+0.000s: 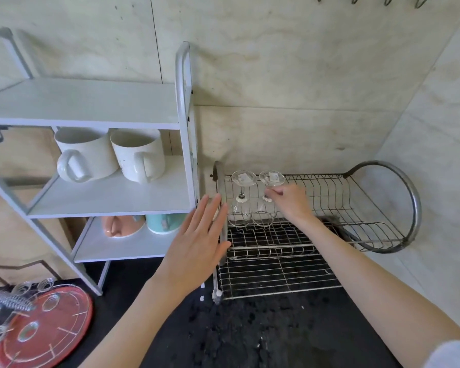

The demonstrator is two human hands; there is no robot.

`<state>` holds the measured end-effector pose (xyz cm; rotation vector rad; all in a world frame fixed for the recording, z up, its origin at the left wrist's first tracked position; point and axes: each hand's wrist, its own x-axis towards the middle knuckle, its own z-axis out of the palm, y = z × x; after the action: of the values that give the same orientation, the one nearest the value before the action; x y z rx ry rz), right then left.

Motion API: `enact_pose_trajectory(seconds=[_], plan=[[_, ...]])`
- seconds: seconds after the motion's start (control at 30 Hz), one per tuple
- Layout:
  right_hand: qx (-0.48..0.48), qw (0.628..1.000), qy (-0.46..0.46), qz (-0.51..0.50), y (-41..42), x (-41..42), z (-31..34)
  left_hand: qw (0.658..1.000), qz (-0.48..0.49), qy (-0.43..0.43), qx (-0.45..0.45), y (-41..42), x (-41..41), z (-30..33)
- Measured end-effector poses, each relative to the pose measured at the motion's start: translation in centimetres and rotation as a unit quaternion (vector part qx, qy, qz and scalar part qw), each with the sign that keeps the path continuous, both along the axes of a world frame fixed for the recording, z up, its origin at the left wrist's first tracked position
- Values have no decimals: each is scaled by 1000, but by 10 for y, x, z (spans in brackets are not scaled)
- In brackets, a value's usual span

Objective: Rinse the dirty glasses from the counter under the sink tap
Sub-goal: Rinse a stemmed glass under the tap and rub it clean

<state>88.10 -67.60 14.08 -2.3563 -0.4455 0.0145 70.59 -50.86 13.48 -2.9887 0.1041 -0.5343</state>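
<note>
Two wine glasses (pixel 252 200) inverted, rack's (pixel 356 208) left edge | right hand (pixel 290 201) pinches stem

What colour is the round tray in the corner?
Red, with thin pale lines: the tray shows best in the head view, bottom left.

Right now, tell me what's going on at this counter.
A person is setting stemmed glasses upside down in the wire dish rack. The right hand pinches the stem of the right glass, which stands inverted beside the left glass. The left hand is open, fingers straight, against the rack's end hoop. Mugs sit on the white shelf.
</note>
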Motion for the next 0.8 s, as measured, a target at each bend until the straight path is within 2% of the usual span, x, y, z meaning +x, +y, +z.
enact_pose_trajectory(seconds=[0.23, 0.47, 0.67, 0.8], plan=[[-10, 999, -36, 1, -3, 3, -4, 1000, 3, -22, 1, -2, 0, 0], [-20, 1000, -9, -7, -4, 0, -7, 1000, 13, -5, 13, 1, -1, 1], [-29, 999, 36, 4, -13, -11, -4, 999, 1, 33, -16, 4, -4, 6], [-63, 996, 51, 31, -29, -32, -2, 995, -5, 48, -86, -2, -7, 10]])
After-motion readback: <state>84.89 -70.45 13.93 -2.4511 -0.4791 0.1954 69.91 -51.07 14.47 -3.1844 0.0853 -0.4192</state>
